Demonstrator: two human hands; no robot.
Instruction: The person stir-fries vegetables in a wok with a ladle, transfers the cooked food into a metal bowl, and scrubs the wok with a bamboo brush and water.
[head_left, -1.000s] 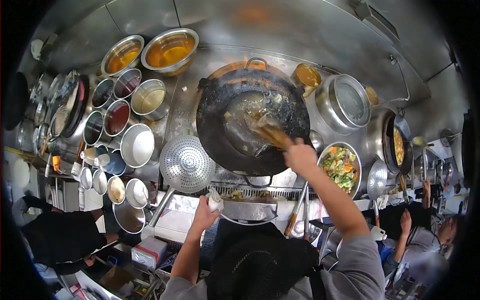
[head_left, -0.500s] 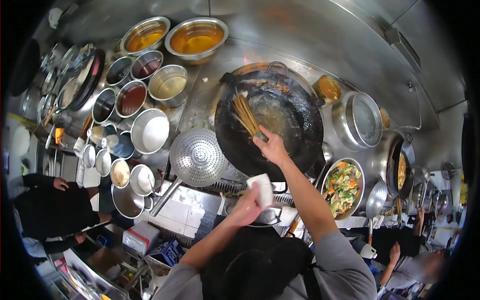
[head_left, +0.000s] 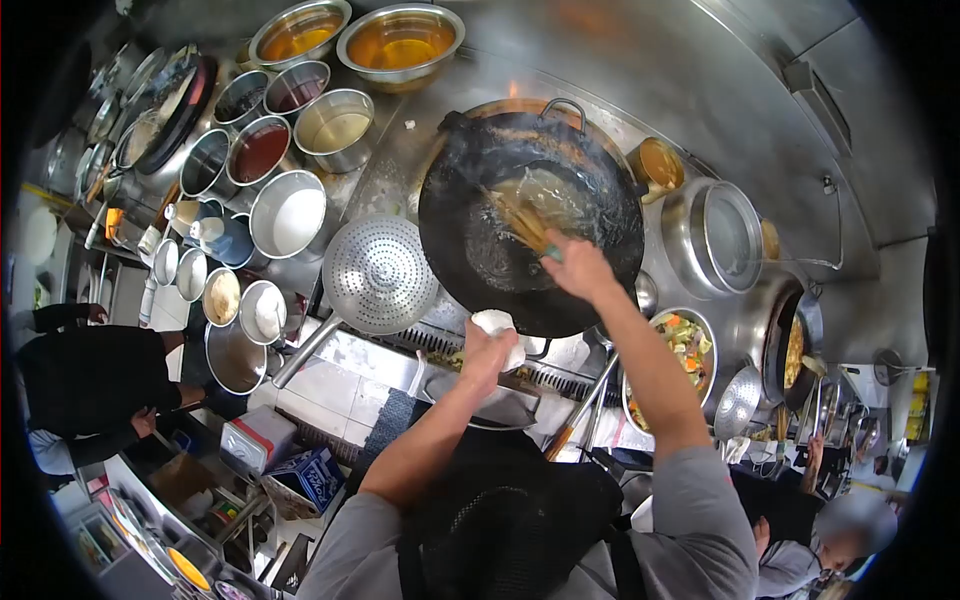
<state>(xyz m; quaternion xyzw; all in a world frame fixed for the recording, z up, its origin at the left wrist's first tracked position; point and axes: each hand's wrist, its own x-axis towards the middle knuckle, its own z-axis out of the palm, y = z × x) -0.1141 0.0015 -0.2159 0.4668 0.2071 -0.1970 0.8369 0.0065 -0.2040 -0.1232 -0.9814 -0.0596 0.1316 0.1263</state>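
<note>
My right hand (head_left: 582,268) grips a bamboo wok brush (head_left: 520,220) by its bound end. The bristles are down inside the large black wok (head_left: 460,270), where some water moves about. My left hand (head_left: 485,355) is closed around a folded white cloth (head_left: 500,328) at the wok's near rim. Whether the cloth presses on the rim, I cannot tell. Left of the wok lies a perforated strainer (head_left: 378,272), its handle pointing toward me. A bowl of mixed vegetables (head_left: 690,345) stands to the right, partly hidden by my right forearm.
Metal pots of sauces and powders (head_left: 262,150) crowd the left side. Two bowls of orange liquid (head_left: 400,48) stand at the back left. A lidded pot (head_left: 712,238) is at the right. Flame shows behind the wok. Other people work at far left and far right.
My right hand has lowered the brush into the wok, toward its middle. My left hand has brought the cloth up to the near rim. The head view has shifted slightly.
</note>
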